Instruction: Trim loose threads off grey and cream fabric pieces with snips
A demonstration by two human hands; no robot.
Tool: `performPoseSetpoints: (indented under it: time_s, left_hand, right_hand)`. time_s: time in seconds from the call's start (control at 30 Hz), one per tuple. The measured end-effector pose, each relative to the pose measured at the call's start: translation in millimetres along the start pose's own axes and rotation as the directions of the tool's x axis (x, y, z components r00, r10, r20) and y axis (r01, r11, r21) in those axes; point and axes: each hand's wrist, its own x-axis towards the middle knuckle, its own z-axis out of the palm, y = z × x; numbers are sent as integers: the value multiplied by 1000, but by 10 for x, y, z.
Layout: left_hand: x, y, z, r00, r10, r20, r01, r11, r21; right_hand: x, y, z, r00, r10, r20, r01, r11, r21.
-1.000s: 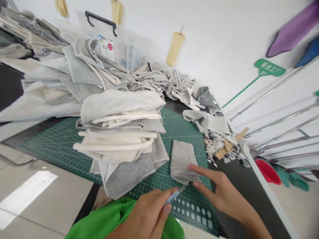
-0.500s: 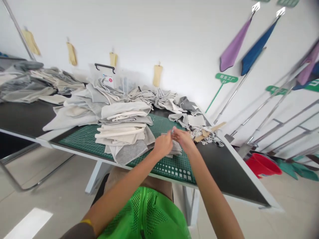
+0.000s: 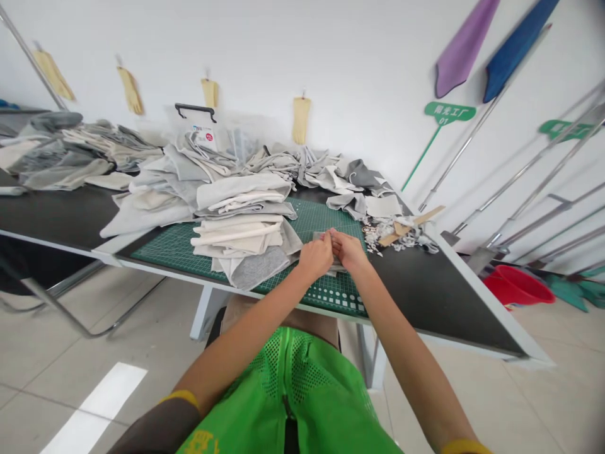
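Note:
My left hand point(image 3: 316, 255) and my right hand point(image 3: 348, 250) meet over the green cutting mat point(image 3: 309, 217), fingers closed and fingertips together. Whatever they pinch is too small or hidden to name. Beneath them lies a small pile of grey cloth pieces point(image 3: 336, 268), mostly covered by the hands. Left of my left hand stands a stack of folded white and grey cloth point(image 3: 241, 236). Beyond my right hand are small white scraps point(image 3: 378, 233) with a tan strip point(image 3: 416, 224) across them.
Heaps of grey cloth point(image 3: 163, 195) line the back and left of the black table point(image 3: 416, 296). Behind stands a clear box point(image 3: 196, 129) with a dark handle. Yellow gloves point(image 3: 300, 120) hang on the wall. A red bucket point(image 3: 520, 287) is on the floor at right.
The view has shifted, so the table sits higher in the picture. Both hands remain together over the small pile, with the fingertips now lower and closer to it.

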Motion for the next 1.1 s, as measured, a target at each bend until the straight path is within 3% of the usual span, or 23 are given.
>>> performPoseSetpoints:
  time_s: [0.47, 0.63, 0.8, 0.97, 1.1]
  left_hand:
    - [-27, -38, 16, 999, 47, 3, -47, 998, 45]
    - [-22, -50, 46, 999, 50, -14, -49, 997, 52]
    - [-24, -61, 61, 997, 75, -23, -73, 996, 58]
    - [-24, -58, 62, 998, 58, -21, -57, 996, 68]
    - [-15, -58, 82, 997, 73, -33, -71, 995, 67]
  right_hand:
    - [31, 79, 8, 999, 33, -34, -26, 982, 186]
    - [-5, 52, 26, 998, 60, 6, -60, 983, 175]
    - [4, 69, 17, 999, 37, -30, -32, 984, 173]
    - [15, 83, -2, 999, 37, 32, -41, 987, 154]
    - [4, 81, 4, 1000, 19, -15, -16, 987, 162]
